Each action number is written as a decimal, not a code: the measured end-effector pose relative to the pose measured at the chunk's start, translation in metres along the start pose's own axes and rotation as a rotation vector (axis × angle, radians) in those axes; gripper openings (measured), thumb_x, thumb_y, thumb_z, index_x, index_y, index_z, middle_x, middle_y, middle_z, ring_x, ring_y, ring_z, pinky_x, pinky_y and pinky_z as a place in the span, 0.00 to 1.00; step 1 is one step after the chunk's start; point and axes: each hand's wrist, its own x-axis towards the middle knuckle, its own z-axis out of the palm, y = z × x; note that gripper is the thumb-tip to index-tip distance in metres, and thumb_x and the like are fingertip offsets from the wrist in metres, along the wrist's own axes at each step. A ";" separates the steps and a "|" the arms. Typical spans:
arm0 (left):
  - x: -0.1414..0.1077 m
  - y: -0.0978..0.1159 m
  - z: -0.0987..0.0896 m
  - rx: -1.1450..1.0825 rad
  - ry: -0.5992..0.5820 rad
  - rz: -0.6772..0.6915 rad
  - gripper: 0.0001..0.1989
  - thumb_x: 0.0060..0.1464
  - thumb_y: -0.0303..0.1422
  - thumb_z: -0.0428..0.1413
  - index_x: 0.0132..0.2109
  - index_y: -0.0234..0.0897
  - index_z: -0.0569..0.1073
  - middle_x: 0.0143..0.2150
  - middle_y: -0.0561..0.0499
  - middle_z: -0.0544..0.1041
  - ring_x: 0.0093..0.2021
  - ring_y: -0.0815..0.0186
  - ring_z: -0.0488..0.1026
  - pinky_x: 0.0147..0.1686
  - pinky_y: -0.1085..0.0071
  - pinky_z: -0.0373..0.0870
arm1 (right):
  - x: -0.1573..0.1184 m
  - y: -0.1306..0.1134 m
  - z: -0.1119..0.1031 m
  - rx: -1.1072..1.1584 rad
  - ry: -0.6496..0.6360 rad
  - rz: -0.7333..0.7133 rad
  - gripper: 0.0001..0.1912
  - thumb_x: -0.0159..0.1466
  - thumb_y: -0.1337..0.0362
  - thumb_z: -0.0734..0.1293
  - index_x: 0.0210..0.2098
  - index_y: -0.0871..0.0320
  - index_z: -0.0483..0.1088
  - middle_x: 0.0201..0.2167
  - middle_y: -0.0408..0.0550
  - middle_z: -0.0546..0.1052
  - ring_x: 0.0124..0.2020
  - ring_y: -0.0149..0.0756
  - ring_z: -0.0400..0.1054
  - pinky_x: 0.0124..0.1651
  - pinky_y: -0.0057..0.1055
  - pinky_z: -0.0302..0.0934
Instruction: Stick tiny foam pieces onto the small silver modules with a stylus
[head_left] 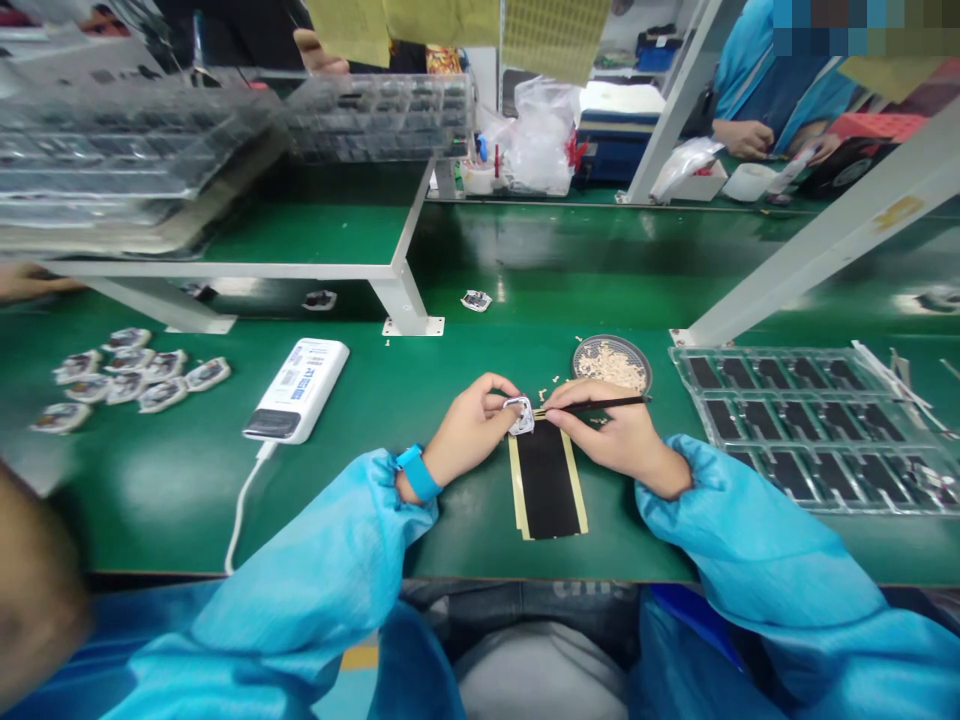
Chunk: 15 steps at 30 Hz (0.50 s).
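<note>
Between the thumb and fingers of my left hand (474,422) is a small white device housing (521,416), held tilted over the bench. My right hand (611,430) pinches a pair of dark tweezers (592,405), their light tips close to the housing's right side. I cannot make out whether the tips grip anything. Beneath both hands lies a black mat (551,485) with yellow tape along its sides. Just behind my right hand sits a round dish (611,360) heaped with tiny beige parts, a few of them scattered beside it.
Several similar housings (127,385) cluster at the left, near a white power bank (296,390) with a cable. A clear compartment tray (810,425) lies at the right. Metal shelf legs (405,300) stand behind. Another person's hands (750,138) show across the bench.
</note>
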 end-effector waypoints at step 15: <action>0.001 0.000 -0.010 0.058 -0.076 -0.006 0.22 0.53 0.49 0.62 0.45 0.36 0.71 0.37 0.47 0.80 0.33 0.68 0.75 0.28 0.76 0.68 | 0.009 0.019 -0.012 0.642 -0.287 0.481 0.15 0.59 0.58 0.74 0.35 0.63 0.71 0.40 0.54 0.80 0.40 0.34 0.77 0.48 0.35 0.73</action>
